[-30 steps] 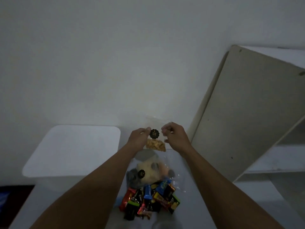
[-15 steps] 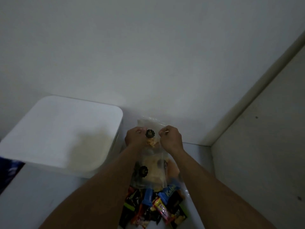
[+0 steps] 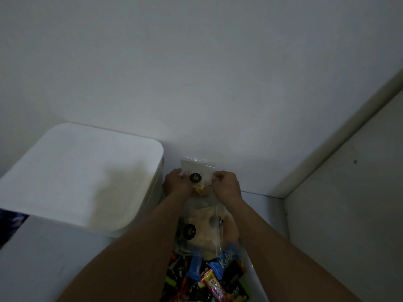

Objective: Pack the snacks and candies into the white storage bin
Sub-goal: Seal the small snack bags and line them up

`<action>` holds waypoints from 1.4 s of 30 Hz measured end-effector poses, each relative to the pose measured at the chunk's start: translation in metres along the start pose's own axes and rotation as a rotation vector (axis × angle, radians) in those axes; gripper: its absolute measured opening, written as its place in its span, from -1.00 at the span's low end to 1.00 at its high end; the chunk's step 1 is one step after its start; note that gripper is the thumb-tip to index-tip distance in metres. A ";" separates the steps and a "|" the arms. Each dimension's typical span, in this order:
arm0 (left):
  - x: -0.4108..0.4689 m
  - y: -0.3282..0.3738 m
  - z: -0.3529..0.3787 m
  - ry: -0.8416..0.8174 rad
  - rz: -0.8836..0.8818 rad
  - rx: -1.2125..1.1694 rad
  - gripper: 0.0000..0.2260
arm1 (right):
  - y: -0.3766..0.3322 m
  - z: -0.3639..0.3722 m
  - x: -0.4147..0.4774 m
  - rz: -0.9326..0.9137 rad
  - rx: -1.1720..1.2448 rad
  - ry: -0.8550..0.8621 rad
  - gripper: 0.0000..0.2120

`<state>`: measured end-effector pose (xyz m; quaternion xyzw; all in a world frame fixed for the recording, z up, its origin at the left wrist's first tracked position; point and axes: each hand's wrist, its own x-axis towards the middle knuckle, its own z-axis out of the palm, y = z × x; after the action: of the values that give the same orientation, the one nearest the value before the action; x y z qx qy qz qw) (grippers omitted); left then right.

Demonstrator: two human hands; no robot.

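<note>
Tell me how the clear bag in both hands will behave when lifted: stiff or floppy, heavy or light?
Probably floppy: the bag is thin clear film, and the left hand and right hand pinch its sides. Likely light: only few snack pieces sit low in it.

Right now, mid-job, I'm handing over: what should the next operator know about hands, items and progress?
Left hand and right hand pinch opposite sides of a small clear snack bag, held up right of the white storage bin.
A second clear snack bag and wrapped candies lie between the forearms.
Done: no snacks visible in the bin.
Left: pack this bag, then the rest.
</note>
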<state>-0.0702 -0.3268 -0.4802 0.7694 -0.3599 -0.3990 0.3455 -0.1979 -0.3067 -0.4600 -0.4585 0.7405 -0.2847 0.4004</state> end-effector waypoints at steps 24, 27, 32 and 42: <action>-0.101 0.000 -0.093 -0.600 0.430 0.441 -0.91 | -0.026 -0.027 -0.166 0.216 -0.059 -0.147 -0.74; -0.117 0.021 -0.120 -0.623 0.483 0.404 -0.90 | -0.051 -0.049 -0.193 0.159 -0.060 -0.084 -0.85; -0.150 0.057 -0.166 -0.591 0.497 0.220 -0.85 | -0.091 -0.083 -0.240 0.003 0.025 0.075 -0.81; -0.211 0.102 -0.229 -0.573 0.498 -0.166 -0.95 | -0.128 -0.110 -0.303 -0.275 0.396 0.295 -0.91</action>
<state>0.0098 -0.1467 -0.2175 0.4852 -0.5841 -0.5293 0.3786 -0.1560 -0.0794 -0.2019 -0.4211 0.6516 -0.5390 0.3279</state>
